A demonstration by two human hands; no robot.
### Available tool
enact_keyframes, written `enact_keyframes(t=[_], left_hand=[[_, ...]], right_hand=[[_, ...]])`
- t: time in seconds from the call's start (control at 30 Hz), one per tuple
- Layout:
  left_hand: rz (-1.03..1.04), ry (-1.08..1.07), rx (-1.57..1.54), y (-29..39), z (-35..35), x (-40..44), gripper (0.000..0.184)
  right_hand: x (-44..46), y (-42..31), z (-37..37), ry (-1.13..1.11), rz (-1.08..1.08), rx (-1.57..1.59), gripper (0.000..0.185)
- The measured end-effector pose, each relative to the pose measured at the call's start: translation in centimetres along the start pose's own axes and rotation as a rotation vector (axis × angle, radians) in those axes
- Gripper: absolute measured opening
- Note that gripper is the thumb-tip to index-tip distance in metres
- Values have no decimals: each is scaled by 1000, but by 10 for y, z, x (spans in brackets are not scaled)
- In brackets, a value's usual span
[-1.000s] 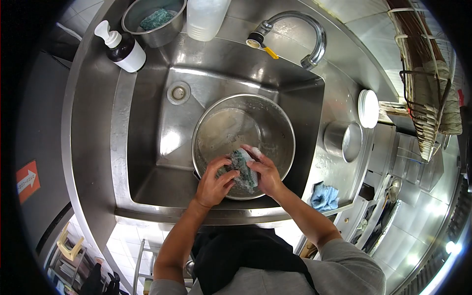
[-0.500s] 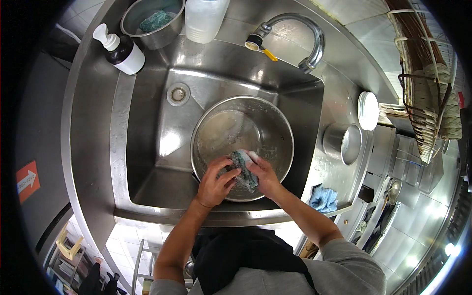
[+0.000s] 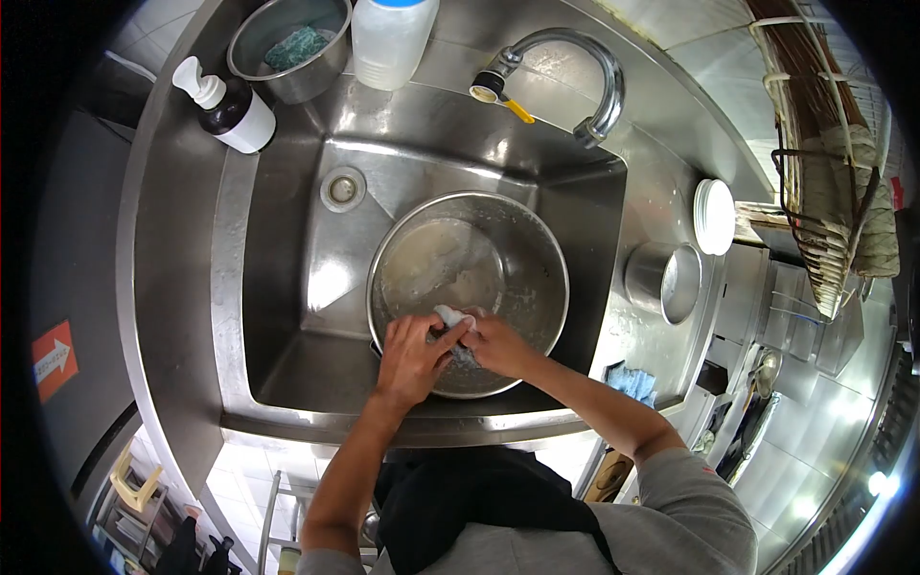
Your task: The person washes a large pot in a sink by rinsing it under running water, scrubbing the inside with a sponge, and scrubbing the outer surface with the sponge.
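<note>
Just changed: pad (image 3: 453, 314) had shown a broad green face betw. the hands approx. half a sec. earlier; now it was bunched up, mostly covered, w/ only whitish, foamy-looking bits poking out above & below the fingers.
Meaning for the work: looked like a squeeze or regrip, prob. w/ the pad folded; no scrubbing contact w/ the big pot (image 3: 539, 264) could be made out.
L hand (image 3: 410, 351): fingers bent, thumb stretched twd the other hand; pinched pad from its left side, contact partly hidden.
R hand (image 3: 498, 346): closed round pad from the right, fingers curled in; its tips couldn't be seen.
Pad vs hands: betw. the two, fingers of both nearly meeting on it; over the near part of big pot's opening.
Big pot: upright in sink (image 3: 331, 240), right of the drain (image 3: 343, 190), w/ some cloudy liquid at the bottom.
Faucet (image 3: 614, 81): beyond big pot, no water seen running.
Sink's far-left corner: pump bottle (image 3: 235, 115), & next to it a steel bowl (image 3: 299, 89) w/ green scrubber (image 3: 295, 48) inside.
R counter: blue cloth (image 3: 631, 381) near the front, small steel pot (image 3: 650, 276) farther back.
</note>
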State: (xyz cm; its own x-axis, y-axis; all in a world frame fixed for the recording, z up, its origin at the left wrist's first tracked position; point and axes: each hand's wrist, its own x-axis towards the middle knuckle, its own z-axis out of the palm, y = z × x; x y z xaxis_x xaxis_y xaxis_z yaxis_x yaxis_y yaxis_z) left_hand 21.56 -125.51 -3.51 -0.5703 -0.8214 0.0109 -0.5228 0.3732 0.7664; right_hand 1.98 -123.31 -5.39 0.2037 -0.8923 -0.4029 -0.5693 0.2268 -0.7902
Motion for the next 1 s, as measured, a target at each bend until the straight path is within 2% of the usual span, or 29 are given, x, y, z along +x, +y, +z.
enact_keyframes(t=[0.07,0.1,0.13,0.17,0.2,0.23,0.3,0.33,0.37,0.4,0.43,0.5,0.53,0.57,0.6,0.67,0.73,0.8,0.87,0.9,0.97,1.0], left_hand=[[-80,-18,8,-2,-7,-3,63],[-159,-42,17,-5,-12,-5,62],[-154,-47,13,-9,-20,-6,62],[-193,77,160,-15,-30,-6,66],[-234,202,305,-19,-34,-4,71],[-237,202,301,-23,-30,1,71],[-651,308,371,-36,-15,12,67],[-645,304,379,-43,0,12,67],[-725,212,288,-51,24,18,61],[-801,99,189,-52,41,18,55],[-801,86,187,-49,48,18,55],[-809,204,-63,-47,52,25,43],[-803,215,-65,-49,56,29,43],[-760,305,-63,-50,62,29,41],[-718,390,-61,-50,67,29,40],[-682,389,-41,-55,69,32,39],[-629,377,-14,-61,68,32,38],[-593,381,4,-67,67,36,36],[-562,378,1,-63,59,42,36],[-532,374,6,-63,55,46,36],[-524,350,43,-76,54,56,36],[-531,335,79,-82,52,65,36]], right_hand=[[5,15,-1,-108,-152,-387,26],[1,19,5,-108,-145,-386,26],[-5,22,15,-393,-10,-547,27],[-9,27,22,-678,130,-702,28],[-13,37,26,-677,134,-704,28],[-17,52,32,-827,199,-895,34],[-32,144,32,-813,339,-1051,54],[-13,129,-23,-807,214,-1308,57],[31,96,-83,-787,68,-1581,61],[34,107,-83,-790,37,-1712,58],[36,119,-83,-793,6,-1843,55],[17,201,-48,-377,167,-1797,53],[-6,177,-24,-623,288,-1522,44],[-13,138,-12,-771,386,-1037,38],[-25,177,39,-777,412,-744,34],[-26,101,40,-809,448,-604,44],[-48,95,32,-661,452,-374,45],[-46,26,-68,-1065,168,-1000,52],[-54,72,-110,-359,-55,-1583,52],[-54,84,-103,-356,-50,-1586,52],[-47,93,-74,-452,84,-1861,52],[-42,67,-60,-713,240,-1489,53]])
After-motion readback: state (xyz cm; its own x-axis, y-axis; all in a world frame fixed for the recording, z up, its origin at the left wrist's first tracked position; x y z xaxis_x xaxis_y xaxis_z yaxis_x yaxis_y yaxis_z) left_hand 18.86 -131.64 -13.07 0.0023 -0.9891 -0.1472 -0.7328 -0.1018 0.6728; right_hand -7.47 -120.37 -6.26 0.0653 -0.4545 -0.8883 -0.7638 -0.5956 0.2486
